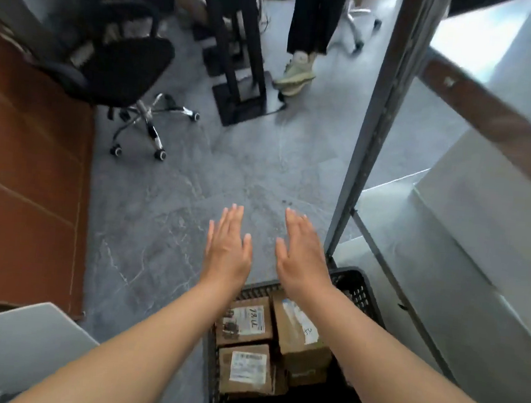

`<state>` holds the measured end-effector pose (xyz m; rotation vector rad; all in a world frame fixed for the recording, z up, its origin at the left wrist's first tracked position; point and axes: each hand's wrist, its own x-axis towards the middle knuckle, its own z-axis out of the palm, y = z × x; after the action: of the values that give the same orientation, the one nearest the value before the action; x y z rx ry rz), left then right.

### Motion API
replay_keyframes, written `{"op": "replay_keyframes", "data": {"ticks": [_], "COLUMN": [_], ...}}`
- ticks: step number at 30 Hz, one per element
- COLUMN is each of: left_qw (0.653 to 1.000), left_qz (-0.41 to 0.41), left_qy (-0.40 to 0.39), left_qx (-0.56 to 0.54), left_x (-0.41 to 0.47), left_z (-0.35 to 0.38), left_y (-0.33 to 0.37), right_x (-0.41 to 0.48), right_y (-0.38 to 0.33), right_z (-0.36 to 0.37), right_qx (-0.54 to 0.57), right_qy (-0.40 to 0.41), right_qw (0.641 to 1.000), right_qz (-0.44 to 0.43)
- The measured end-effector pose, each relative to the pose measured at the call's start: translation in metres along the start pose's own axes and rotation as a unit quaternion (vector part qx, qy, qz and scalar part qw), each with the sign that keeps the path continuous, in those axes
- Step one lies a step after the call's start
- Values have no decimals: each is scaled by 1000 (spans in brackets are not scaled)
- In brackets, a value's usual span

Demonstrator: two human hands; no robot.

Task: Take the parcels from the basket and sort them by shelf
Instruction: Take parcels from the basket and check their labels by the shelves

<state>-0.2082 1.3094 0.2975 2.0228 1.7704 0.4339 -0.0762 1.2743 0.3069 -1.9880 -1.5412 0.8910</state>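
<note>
Black plastic lattice basket (358,285) sitting on the grey floor (175,225), three brown cardboard parcels (248,370) showing inside. The person's left hand (228,249) and right hand (301,256) hover over it, fingers (235,218) straight, holding nothing.

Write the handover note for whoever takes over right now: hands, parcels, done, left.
Hands: left hand and right hand both open, fingers straight, empty, stretched over the floor beyond the basket.
Parcels: at least three cardboard parcels lie in the basket, on the floor beside the shelf post.
Done: nothing in hand; shelved parcels cannot be confirmed.
Left: lift each parcel out and shelve it.
</note>
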Motion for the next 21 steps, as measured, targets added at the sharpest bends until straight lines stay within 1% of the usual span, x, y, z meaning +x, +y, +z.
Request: {"op": "replay_keyframes", "data": {"ticks": [4, 9, 12, 14, 17, 19, 21], "left_qw": [990, 958, 927, 904, 874, 856, 828], "left_qz": [101, 235, 306, 346, 392, 419, 459], "left_qy": [92, 164, 217, 251, 287, 301, 320], "left_qx": [-20, 12, -5, -17, -24, -41, -41], "left_x": [-17, -47, -60, -72, -104, -131, -165], "left_z": [-134, -278, -357, -404, -460, -486, -499], "left_y": [44, 111, 167, 207, 269, 313, 355], "right_x": [-43, -116, -156, -183, -234, -271, -312], "right_y": [-109, -227, -288, -321, -360, -376, -383], "right_z": [-78, -169, -240, -293, -361, -399, -436], "right_qx": [11, -56, -102, -131, -149, -175, -223], "right_qy": [111, 199, 282, 353, 454, 499, 530], "right_qw": [993, 971, 937, 905, 859, 833, 807], "right_qz": [-44, -121, -177, -198, -182, -162, -138]}}
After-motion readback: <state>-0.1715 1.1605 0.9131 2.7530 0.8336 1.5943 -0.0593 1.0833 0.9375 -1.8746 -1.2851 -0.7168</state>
